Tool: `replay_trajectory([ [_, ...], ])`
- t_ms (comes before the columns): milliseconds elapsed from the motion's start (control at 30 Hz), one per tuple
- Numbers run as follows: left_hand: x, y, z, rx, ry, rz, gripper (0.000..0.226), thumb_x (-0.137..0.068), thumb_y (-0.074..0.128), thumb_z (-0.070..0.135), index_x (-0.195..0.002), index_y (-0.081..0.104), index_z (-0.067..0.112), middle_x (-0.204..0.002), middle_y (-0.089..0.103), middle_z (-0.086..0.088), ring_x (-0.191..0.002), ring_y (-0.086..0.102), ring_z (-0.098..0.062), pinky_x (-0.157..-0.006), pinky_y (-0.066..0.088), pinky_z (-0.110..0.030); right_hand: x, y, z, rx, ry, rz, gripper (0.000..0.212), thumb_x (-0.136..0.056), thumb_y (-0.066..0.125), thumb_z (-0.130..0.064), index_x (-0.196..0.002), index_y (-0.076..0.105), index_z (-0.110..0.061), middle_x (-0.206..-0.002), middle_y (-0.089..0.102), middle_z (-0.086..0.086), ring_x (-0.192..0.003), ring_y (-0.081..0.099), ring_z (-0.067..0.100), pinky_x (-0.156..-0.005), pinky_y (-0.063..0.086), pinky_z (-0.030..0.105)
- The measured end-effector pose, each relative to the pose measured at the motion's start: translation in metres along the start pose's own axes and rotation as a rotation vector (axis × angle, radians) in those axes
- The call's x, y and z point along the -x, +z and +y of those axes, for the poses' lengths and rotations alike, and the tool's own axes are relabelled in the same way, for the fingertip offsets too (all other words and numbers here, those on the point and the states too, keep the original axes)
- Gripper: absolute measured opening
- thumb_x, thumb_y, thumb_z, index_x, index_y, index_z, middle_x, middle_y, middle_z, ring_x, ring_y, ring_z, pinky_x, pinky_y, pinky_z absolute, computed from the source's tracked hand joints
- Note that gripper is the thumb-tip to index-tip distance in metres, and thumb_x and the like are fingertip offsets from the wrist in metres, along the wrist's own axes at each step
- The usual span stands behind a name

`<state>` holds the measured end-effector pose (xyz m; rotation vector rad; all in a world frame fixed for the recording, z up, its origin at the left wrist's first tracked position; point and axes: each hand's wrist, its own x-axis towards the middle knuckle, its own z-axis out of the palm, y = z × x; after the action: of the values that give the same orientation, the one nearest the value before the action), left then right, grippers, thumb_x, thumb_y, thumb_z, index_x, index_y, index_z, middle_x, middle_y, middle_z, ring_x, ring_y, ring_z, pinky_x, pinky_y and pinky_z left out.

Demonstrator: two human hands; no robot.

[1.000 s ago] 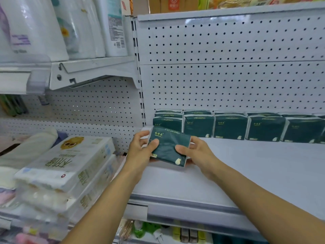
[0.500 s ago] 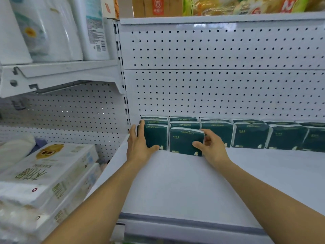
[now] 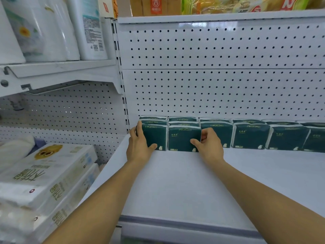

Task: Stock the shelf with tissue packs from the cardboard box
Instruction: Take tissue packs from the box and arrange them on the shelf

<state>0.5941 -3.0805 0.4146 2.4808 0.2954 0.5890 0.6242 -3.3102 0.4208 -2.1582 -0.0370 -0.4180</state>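
Note:
Dark green tissue packs stand in a row along the back of the white shelf [image 3: 184, 182], against the pegboard. My right hand [image 3: 209, 147] pinches the front pack of the second column [image 3: 182, 138], thumb on its face and curled fingers on its right edge. My left hand [image 3: 139, 147] lies with straight fingers along the left side of the leftmost front pack [image 3: 155, 137], its thumb touching the lower face. Further packs [image 3: 249, 136] continue to the right. The cardboard box is out of view.
White paper-goods packs with an owl print [image 3: 47, 173] are stacked on the lower left shelf. Tall white rolls and packs [image 3: 52, 27] stand on the upper left shelf. An upright post [image 3: 123, 95] divides the two bays. Snack packs sit on the top shelf [image 3: 219, 14].
A second ago both hands held one green pack in the air in front of the shelf. It now stands upright in the second column, and both hands are against the front packs.

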Motion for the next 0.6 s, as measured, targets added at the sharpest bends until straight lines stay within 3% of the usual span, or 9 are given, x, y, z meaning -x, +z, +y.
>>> replay_trajectory([
  [100,0.002,-0.001,-0.002,-0.01,-0.004,-0.006,0.106,-0.084,0.073,0.036,-0.156,-0.004,0.024,-0.157,0.015,-0.006,-0.135,0.035,-0.032,-0.098,0.047,-0.05,0.004,0.0,-0.001,0.031,0.005,-0.001,0.038,-0.085,0.071,-0.037,-0.111,0.049,-0.02,-0.111,0.057,-0.002,-0.096,0.058,0.019,-0.074,0.049,0.036],
  [167,0.006,-0.004,-0.003,-0.061,-0.009,0.002,0.106,-0.086,0.07,0.043,-0.156,-0.007,0.023,-0.162,0.007,-0.009,-0.145,0.019,-0.032,-0.112,0.034,-0.05,0.011,-0.002,-0.003,0.097,0.0,0.022,0.05,-0.089,0.066,-0.039,-0.128,0.045,-0.015,-0.127,0.05,0.003,-0.114,0.051,0.024,-0.079,0.046,0.037],
  [267,0.021,-0.014,-0.001,-0.147,0.039,0.036,0.101,-0.091,0.059,0.052,-0.156,-0.01,0.021,-0.164,-0.002,-0.008,-0.151,-0.001,-0.026,-0.12,0.015,-0.048,0.027,-0.007,-0.009,0.219,-0.077,0.043,0.062,-0.095,0.057,-0.04,-0.145,0.034,-0.013,-0.148,0.036,0.008,-0.132,0.037,0.029,-0.097,0.041,0.042],
  [367,0.047,-0.029,0.001,-0.189,0.162,0.065,0.091,-0.094,0.05,0.057,-0.156,-0.008,0.025,-0.165,-0.006,-0.002,-0.151,-0.007,-0.023,-0.122,0.007,-0.047,0.055,-0.013,-0.015,0.288,-0.23,0.004,0.067,-0.098,0.05,-0.043,-0.153,0.024,-0.016,-0.16,0.02,0.007,-0.146,0.02,0.027,-0.115,0.026,0.042],
  [467,0.085,-0.047,-0.003,-0.232,0.287,0.144,0.076,-0.096,0.045,0.058,-0.157,0.012,0.026,-0.164,0.014,-0.004,-0.151,0.012,-0.025,-0.12,0.017,-0.047,0.092,-0.015,-0.023,0.361,-0.416,0.025,0.061,-0.098,0.045,-0.048,-0.151,0.031,-0.02,-0.158,0.028,0.004,-0.144,0.028,0.026,-0.112,0.033,0.045],
  [533,0.114,-0.064,-0.007,-0.255,0.324,0.23,0.068,-0.092,0.039,0.059,-0.15,0.035,0.023,-0.153,0.04,-0.005,-0.139,0.039,-0.026,-0.11,0.036,-0.047,0.121,-0.018,-0.032,0.406,-0.517,0.05,0.058,-0.095,0.04,-0.051,-0.143,0.045,-0.019,-0.148,0.046,0.005,-0.13,0.048,0.028,-0.098,0.046,0.045],
  [600,0.146,-0.083,-0.014,-0.282,0.347,0.282,0.064,-0.091,0.039,0.059,-0.141,0.048,0.021,-0.14,0.054,-0.002,-0.125,0.053,-0.025,-0.099,0.046,-0.044,0.154,-0.02,-0.042,0.432,-0.613,0.063,0.053,-0.093,0.04,-0.049,-0.133,0.054,-0.017,-0.134,0.058,0.005,-0.114,0.06,0.028,-0.086,0.051,0.041],
])
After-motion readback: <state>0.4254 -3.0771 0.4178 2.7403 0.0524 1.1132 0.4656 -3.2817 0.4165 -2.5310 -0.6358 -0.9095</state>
